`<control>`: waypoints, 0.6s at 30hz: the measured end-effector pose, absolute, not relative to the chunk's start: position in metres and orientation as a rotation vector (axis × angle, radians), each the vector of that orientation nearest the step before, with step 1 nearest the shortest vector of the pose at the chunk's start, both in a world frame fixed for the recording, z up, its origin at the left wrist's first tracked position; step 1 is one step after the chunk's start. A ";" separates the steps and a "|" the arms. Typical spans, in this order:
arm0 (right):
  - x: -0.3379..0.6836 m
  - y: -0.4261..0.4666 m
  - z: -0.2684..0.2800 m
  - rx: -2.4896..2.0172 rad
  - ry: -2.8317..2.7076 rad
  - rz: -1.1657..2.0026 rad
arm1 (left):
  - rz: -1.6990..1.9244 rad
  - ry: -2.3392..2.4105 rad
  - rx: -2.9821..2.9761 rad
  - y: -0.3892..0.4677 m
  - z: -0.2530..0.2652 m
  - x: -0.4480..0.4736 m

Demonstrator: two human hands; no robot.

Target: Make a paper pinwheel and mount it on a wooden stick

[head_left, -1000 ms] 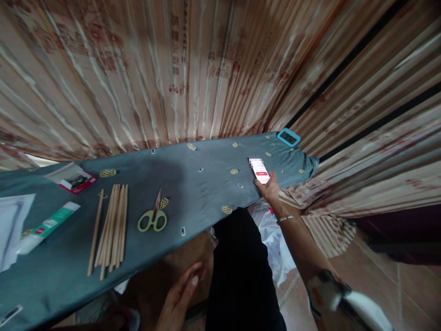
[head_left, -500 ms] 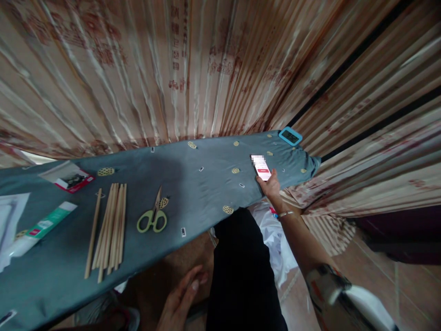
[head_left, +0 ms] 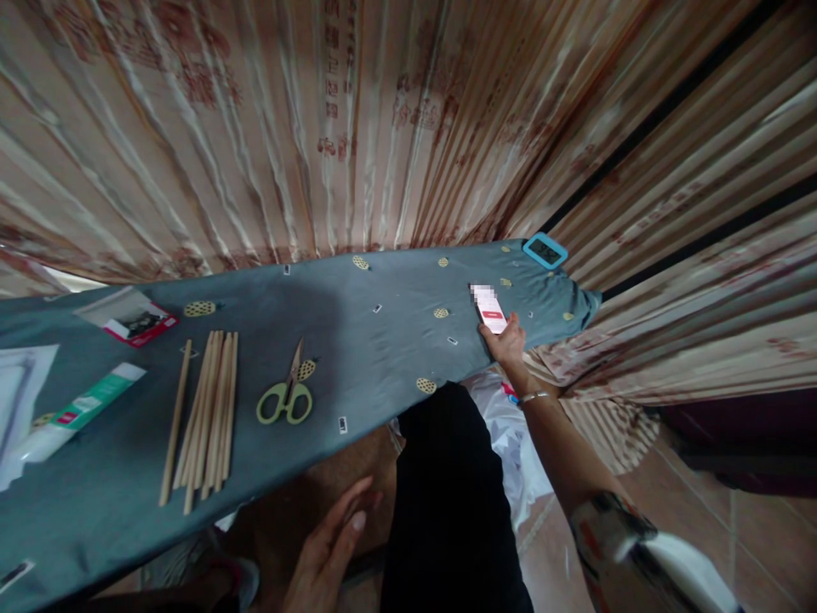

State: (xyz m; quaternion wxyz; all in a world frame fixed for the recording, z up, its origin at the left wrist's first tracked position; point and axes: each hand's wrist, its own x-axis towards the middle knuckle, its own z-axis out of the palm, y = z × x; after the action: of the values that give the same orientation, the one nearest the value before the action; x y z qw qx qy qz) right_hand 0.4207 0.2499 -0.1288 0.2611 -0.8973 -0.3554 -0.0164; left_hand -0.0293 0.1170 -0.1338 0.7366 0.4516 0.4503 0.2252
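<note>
My right hand [head_left: 507, 342] grips the near end of a phone [head_left: 490, 310] with a lit white and pink screen, at the right part of the cloth-covered table. My left hand [head_left: 330, 541] hangs below the table's front edge, fingers stretched out and slightly curled, holding nothing. Closest to it on the table are scissors [head_left: 285, 402] with green handles, blades pointing away. Left of the scissors lies a bundle of wooden sticks [head_left: 210, 417], with one stick [head_left: 174, 426] apart from the rest.
A blue digital clock [head_left: 545, 250] stands at the table's far right corner. On the left lie a red-and-clear packet [head_left: 140, 323], a green-and-white tube [head_left: 89, 407] and papers [head_left: 25, 400]. Curtains [head_left: 357, 128] hang behind. A white plastic bag [head_left: 511, 443] sits below, right of my leg.
My left hand has risen slightly and its fingers have spread a little more. My right hand keeps hold of the phone. The whole view has shifted slightly.
</note>
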 end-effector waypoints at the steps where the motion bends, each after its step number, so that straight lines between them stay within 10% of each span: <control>1: 0.421 0.250 -0.128 -2.433 -0.959 -0.047 | 0.499 0.998 0.995 0.117 -0.135 -0.030; 18: 0.451 0.258 -0.129 -2.448 -0.906 -0.065 | 0.482 1.004 0.979 0.119 -0.118 -0.031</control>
State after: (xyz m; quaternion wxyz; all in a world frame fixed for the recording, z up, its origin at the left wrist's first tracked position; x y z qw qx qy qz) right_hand 0.4514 0.2575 -0.1288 0.2622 -0.9048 -0.3347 -0.0242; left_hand -0.0312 0.1186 -0.1178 0.7375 0.4459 0.4573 0.2193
